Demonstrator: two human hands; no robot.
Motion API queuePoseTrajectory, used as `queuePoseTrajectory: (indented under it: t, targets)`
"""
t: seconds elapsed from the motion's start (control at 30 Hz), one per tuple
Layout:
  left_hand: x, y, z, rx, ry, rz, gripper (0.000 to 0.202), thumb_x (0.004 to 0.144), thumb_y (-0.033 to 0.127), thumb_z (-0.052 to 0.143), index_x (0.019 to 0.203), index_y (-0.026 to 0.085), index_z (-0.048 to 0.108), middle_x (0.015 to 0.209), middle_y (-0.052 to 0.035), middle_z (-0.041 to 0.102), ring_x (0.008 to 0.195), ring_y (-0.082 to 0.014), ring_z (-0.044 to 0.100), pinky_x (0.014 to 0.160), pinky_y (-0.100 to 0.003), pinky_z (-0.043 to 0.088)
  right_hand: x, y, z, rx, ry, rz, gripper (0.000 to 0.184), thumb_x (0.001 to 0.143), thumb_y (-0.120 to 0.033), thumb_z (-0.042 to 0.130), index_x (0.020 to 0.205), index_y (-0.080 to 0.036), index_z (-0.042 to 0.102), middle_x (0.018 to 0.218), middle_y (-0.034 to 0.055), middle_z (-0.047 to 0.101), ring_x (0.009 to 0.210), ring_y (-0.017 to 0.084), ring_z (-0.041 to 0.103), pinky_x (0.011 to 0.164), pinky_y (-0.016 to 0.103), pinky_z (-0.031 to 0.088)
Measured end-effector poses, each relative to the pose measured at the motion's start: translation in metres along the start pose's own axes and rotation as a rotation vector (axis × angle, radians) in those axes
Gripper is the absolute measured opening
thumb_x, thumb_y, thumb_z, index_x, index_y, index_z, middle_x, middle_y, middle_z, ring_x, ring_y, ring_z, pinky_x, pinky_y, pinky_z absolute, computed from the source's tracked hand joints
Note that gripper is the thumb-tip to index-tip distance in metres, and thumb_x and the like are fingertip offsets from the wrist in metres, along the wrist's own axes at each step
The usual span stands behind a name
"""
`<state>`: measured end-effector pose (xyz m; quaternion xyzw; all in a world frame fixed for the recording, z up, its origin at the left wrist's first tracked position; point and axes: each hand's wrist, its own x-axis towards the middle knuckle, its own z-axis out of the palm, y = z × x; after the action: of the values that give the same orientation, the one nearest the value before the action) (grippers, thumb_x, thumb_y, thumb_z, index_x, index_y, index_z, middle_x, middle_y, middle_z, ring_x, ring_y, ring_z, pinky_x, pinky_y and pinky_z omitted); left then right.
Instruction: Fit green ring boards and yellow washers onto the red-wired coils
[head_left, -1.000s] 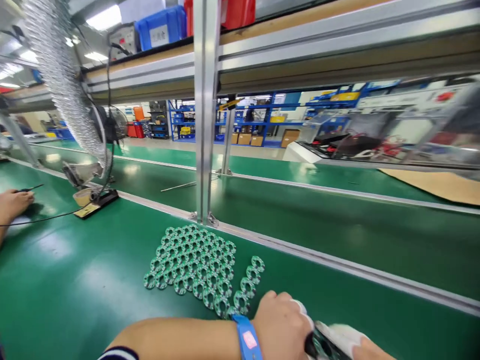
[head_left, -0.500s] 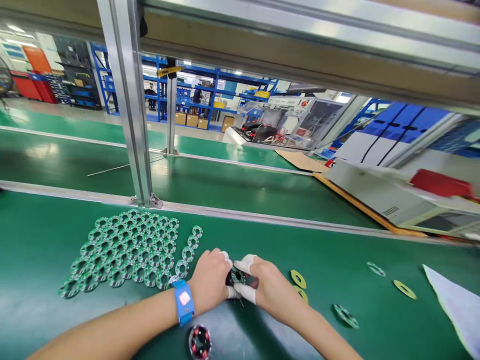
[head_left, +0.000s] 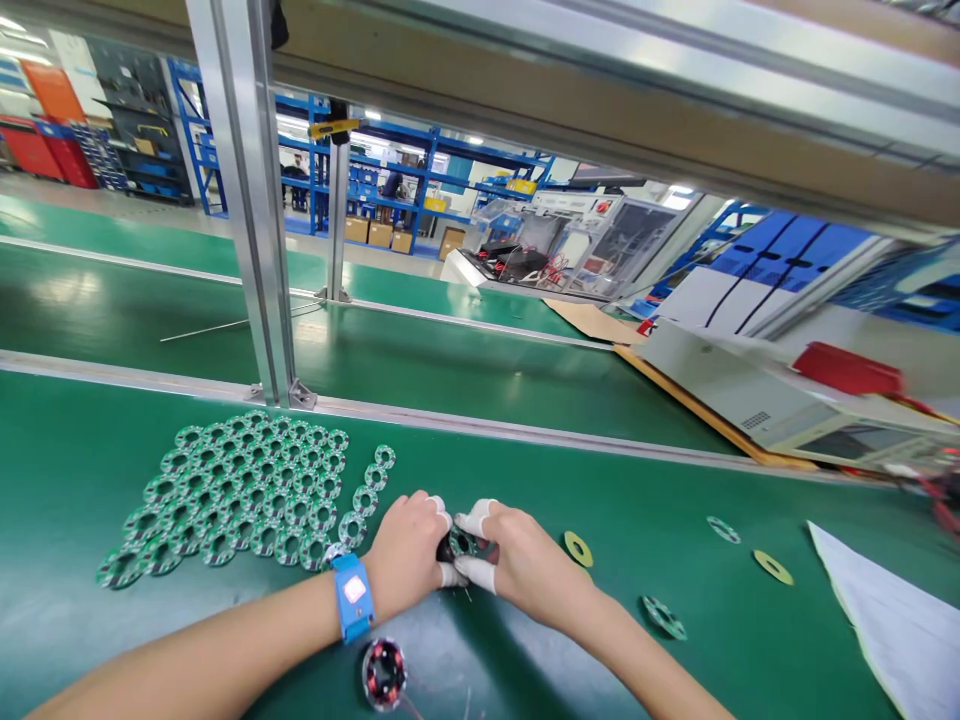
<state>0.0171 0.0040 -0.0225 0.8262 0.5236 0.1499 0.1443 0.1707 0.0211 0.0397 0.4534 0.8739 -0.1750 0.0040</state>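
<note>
My left hand (head_left: 411, 545), with white finger cots and a blue wrist strap (head_left: 352, 597), is closed on the left side of a green ring-shaped circuit board (head_left: 463, 542). Pinching its right side is my right hand (head_left: 517, 555), also in white finger cots. Dark material shows around the board, and thin wires stick out below it; fingers hide much of the piece. A wound motor stator (head_left: 384, 674) with copper-red coils lies on the green table in front of my left forearm.
Many ring-shaped boards (head_left: 238, 480) lie in rows at left, with a short separate column (head_left: 365, 500) beside them. To the right are yellow rings (head_left: 772, 567), a loose green ring board (head_left: 664, 618), a thin pale ring (head_left: 723, 530) and a white sheet (head_left: 885, 610). An aluminium post (head_left: 251, 220) stands behind.
The view has shifted slightly, so the scene sits a little further left. Both hands keep the same grip on the circuit board. More of the stator below now shows.
</note>
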Motion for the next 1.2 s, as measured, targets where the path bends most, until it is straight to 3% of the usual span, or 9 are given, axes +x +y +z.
queuePoseTrajectory:
  t: [0.2, 0.37, 0.6, 0.77, 1.2]
  targets:
    - [0.000, -0.001, 0.002, -0.013, 0.004, -0.019, 0.022, 0.073, 0.036, 0.067, 0.079, 0.016, 0.058, 0.089, -0.0060, 0.059, 0.087, -0.0225, 0.051, 0.074, -0.034, 0.042, -0.006, -0.003, 0.009, 0.073, 0.092, -0.003, 0.003, 0.074, -0.014, 0.060, 0.075, -0.016, 0.062, 0.075, 0.0026, 0.055, 0.063, 0.014, 0.051, 0.058, 0.022, 0.039]
    - [0.001, 0.000, 0.000, -0.025, -0.013, -0.023, 0.019, 0.071, 0.030, 0.067, 0.080, 0.016, 0.057, 0.090, -0.0063, 0.058, 0.087, -0.0224, 0.050, 0.076, -0.033, 0.042, -0.005, -0.009, 0.004, -0.046, 0.049, 0.005, 0.013, 0.071, -0.018, 0.065, 0.084, -0.016, 0.065, 0.078, 0.0054, 0.061, 0.066, 0.018, 0.056, 0.060, 0.024, 0.038]
    - [0.000, 0.003, -0.005, -0.113, -0.035, -0.012, 0.018, 0.074, 0.027, 0.067, 0.081, 0.014, 0.057, 0.090, -0.0071, 0.057, 0.086, -0.0205, 0.049, 0.076, -0.030, 0.041, 0.006, -0.009, -0.010, -0.151, -0.054, -0.009, 0.013, 0.068, -0.026, 0.070, 0.067, -0.014, 0.064, 0.072, 0.0071, 0.062, 0.061, 0.019, 0.056, 0.054, 0.025, 0.031]
    - [0.000, 0.002, -0.004, -0.169, -0.024, 0.015, 0.022, 0.075, 0.031, 0.067, 0.082, 0.013, 0.058, 0.090, -0.0068, 0.056, 0.086, -0.0201, 0.048, 0.075, -0.029, 0.041, 0.010, -0.004, -0.015, -0.040, -0.097, -0.052, 0.006, 0.065, -0.014, 0.069, 0.063, -0.015, 0.064, 0.065, 0.0019, 0.060, 0.062, 0.016, 0.054, 0.057, 0.022, 0.035]
    - [-0.001, 0.002, -0.002, -0.206, -0.020, 0.008, 0.020, 0.074, 0.032, 0.067, 0.080, 0.015, 0.057, 0.090, -0.0059, 0.056, 0.087, -0.0210, 0.047, 0.077, -0.030, 0.040, 0.003, -0.007, -0.013, 0.004, -0.045, 0.073, 0.011, 0.064, -0.015, 0.070, 0.058, -0.017, 0.061, 0.061, -0.0010, 0.057, 0.059, 0.014, 0.052, 0.055, 0.021, 0.033]
